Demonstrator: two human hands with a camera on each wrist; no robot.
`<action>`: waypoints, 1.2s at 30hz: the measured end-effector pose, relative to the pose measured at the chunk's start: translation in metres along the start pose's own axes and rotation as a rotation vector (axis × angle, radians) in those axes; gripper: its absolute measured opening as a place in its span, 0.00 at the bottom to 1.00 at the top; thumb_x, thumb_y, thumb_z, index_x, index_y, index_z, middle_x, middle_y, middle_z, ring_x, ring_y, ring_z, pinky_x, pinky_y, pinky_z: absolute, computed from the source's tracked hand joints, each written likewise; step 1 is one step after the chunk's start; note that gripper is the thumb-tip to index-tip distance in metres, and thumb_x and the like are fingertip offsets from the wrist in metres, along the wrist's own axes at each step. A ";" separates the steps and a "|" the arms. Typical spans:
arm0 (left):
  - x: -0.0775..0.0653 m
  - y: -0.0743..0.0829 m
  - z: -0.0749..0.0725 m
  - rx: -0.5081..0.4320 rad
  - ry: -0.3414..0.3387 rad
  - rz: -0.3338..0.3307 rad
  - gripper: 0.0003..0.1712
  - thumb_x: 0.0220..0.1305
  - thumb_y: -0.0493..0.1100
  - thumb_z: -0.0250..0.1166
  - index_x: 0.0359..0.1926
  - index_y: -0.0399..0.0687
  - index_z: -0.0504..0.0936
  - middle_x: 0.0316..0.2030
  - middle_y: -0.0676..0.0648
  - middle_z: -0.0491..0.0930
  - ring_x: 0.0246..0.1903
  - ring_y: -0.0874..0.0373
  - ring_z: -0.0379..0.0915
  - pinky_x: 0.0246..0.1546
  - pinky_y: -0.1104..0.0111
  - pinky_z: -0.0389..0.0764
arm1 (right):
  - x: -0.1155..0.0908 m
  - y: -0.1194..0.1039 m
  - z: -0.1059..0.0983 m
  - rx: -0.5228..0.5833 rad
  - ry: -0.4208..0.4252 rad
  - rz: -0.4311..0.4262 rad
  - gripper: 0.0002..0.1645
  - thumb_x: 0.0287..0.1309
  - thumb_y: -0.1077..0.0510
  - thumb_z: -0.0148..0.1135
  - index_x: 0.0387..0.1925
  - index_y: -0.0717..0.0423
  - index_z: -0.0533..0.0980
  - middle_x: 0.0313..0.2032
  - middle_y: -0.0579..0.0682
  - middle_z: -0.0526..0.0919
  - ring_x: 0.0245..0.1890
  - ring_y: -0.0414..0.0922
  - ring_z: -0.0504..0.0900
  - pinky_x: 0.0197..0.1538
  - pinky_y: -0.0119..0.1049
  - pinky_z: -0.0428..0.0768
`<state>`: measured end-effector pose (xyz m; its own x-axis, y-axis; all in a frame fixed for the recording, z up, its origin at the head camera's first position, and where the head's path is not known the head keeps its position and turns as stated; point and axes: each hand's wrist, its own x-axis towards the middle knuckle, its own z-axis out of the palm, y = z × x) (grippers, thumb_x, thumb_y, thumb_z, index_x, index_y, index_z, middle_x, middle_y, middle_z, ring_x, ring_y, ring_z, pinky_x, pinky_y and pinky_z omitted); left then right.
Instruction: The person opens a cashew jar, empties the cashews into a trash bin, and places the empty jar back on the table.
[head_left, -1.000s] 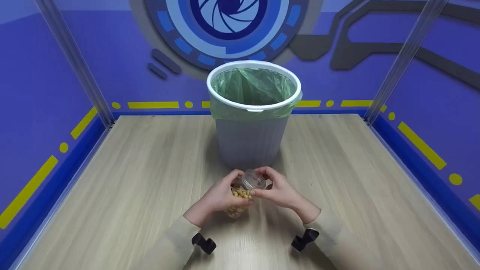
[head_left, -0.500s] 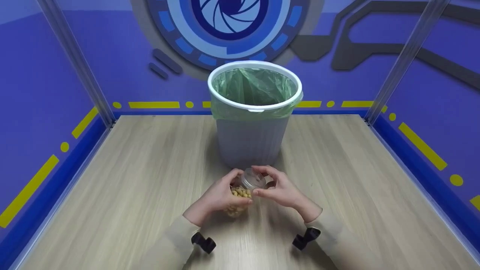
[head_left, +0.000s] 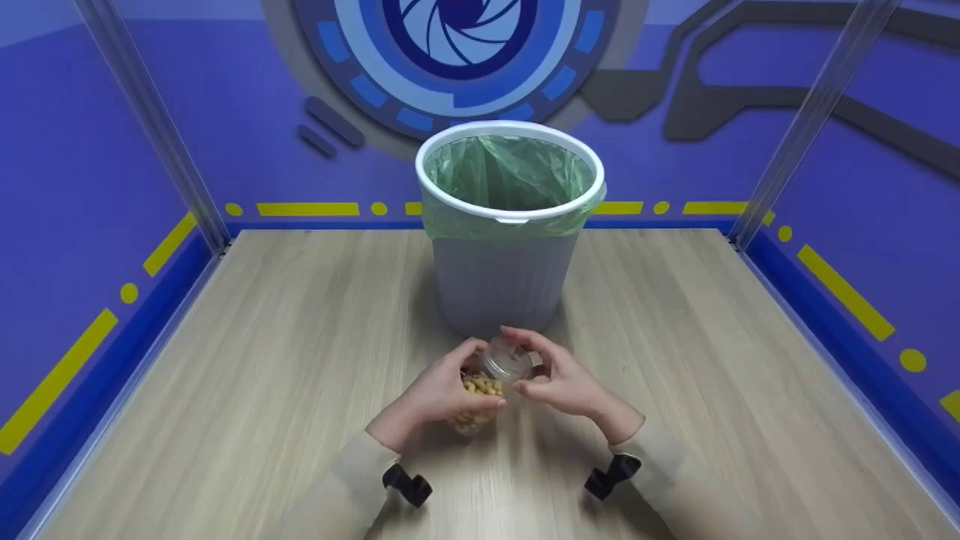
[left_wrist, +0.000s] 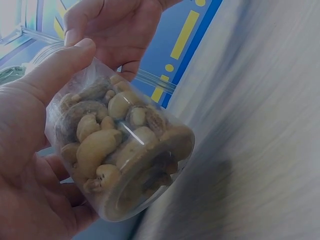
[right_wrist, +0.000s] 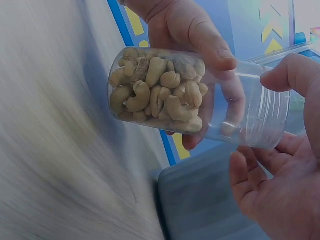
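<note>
Panels in blue with yellow dashes stand at the left edge of the counter, well apart from the left hand. Just behind that hand are a pale sleeve and a black mount. The left hand grips a clear jar, thumb and fingers wrapped round its side. Cashews gather at the jar's base end; it tilts, ribbed end raised between the hands. Past both hands, a grey, white-rimmed bin stands upright, lined with a green bag. The right hand curls thumb and fingers round the ribbed end; how firmly, one cannot tell. Behind it sits a second mount.
</note>
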<state>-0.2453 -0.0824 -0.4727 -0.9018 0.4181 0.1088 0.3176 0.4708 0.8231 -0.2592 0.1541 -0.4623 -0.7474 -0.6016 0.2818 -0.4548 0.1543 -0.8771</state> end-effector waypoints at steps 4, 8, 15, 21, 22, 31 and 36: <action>0.000 -0.001 0.000 0.005 0.001 0.002 0.42 0.50 0.54 0.81 0.63 0.52 0.72 0.50 0.44 0.84 0.45 0.54 0.78 0.48 0.57 0.79 | -0.001 0.000 0.001 -0.029 0.018 0.045 0.49 0.59 0.62 0.71 0.76 0.67 0.56 0.68 0.67 0.69 0.57 0.48 0.70 0.46 0.32 0.80; 0.001 -0.001 0.000 0.010 0.002 0.013 0.41 0.50 0.51 0.81 0.63 0.51 0.72 0.50 0.43 0.84 0.47 0.53 0.79 0.49 0.55 0.78 | -0.001 0.000 0.001 -0.065 0.060 0.100 0.49 0.57 0.57 0.76 0.73 0.66 0.61 0.61 0.65 0.74 0.51 0.47 0.73 0.42 0.31 0.80; 0.000 0.000 0.000 -0.004 -0.006 0.000 0.41 0.49 0.52 0.82 0.63 0.54 0.72 0.51 0.44 0.84 0.46 0.53 0.78 0.50 0.54 0.78 | 0.001 0.000 0.002 -0.096 0.074 0.131 0.35 0.57 0.58 0.76 0.62 0.68 0.71 0.54 0.64 0.79 0.46 0.42 0.75 0.42 0.29 0.78; -0.001 0.001 -0.001 0.013 -0.004 -0.022 0.44 0.49 0.55 0.82 0.64 0.55 0.71 0.51 0.43 0.83 0.45 0.53 0.78 0.48 0.55 0.79 | 0.000 -0.002 0.000 -0.073 0.058 0.100 0.38 0.59 0.59 0.75 0.66 0.68 0.70 0.61 0.65 0.76 0.48 0.41 0.75 0.44 0.33 0.81; -0.001 0.001 -0.001 0.014 -0.003 -0.025 0.44 0.49 0.55 0.82 0.64 0.55 0.71 0.50 0.43 0.84 0.45 0.53 0.78 0.48 0.56 0.79 | 0.000 -0.002 -0.001 -0.066 0.054 0.096 0.38 0.59 0.59 0.75 0.67 0.67 0.70 0.62 0.65 0.76 0.48 0.41 0.75 0.44 0.33 0.81; -0.002 0.002 -0.002 0.001 -0.004 -0.041 0.45 0.49 0.56 0.82 0.65 0.56 0.71 0.51 0.44 0.83 0.45 0.53 0.78 0.48 0.56 0.79 | -0.002 -0.003 -0.003 -0.012 -0.003 0.066 0.40 0.62 0.62 0.71 0.72 0.66 0.65 0.68 0.66 0.70 0.50 0.41 0.73 0.40 0.28 0.80; -0.002 0.001 -0.002 -0.007 -0.005 -0.031 0.44 0.48 0.57 0.82 0.64 0.56 0.71 0.51 0.44 0.83 0.44 0.53 0.78 0.48 0.55 0.79 | -0.003 -0.003 -0.003 -0.006 -0.045 0.022 0.39 0.65 0.66 0.66 0.73 0.68 0.61 0.70 0.68 0.66 0.52 0.41 0.73 0.42 0.27 0.81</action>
<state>-0.2440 -0.0840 -0.4706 -0.9095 0.4078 0.0804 0.2877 0.4780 0.8299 -0.2575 0.1580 -0.4592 -0.7351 -0.6323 0.2446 -0.4415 0.1727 -0.8805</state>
